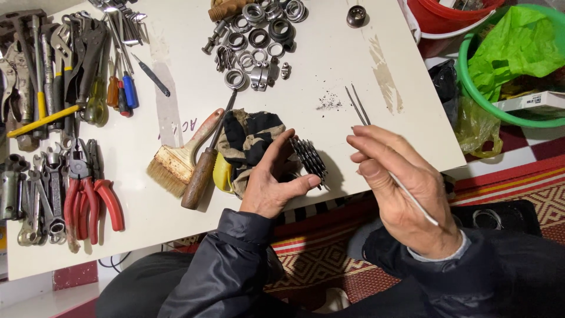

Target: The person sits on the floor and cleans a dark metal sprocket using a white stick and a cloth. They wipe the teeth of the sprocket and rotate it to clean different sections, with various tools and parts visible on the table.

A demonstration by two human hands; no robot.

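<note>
Fingers (376, 154) of right hand (400, 194) clamped on thin rods (357, 105), tips up-left; left hand (273, 176) gripping probably a sprocket stack (309, 158).

Left hand (276, 179) grips dark toothed sprocket stack (310, 159) at near edge of white table (329, 65). Right hand (400, 188) pinches thin metal tweezers (360, 106) just right of stack. Paintbrush (179, 159), red pliers (88, 194) left.

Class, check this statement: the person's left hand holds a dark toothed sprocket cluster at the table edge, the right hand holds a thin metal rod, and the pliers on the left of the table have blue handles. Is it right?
Not quite. In the head view the pliers have red handles, not blue. The rest stands: the left hand holds the dark toothed sprocket cluster at the edge of the table, and the right hand holds a thin metal rod.
</note>
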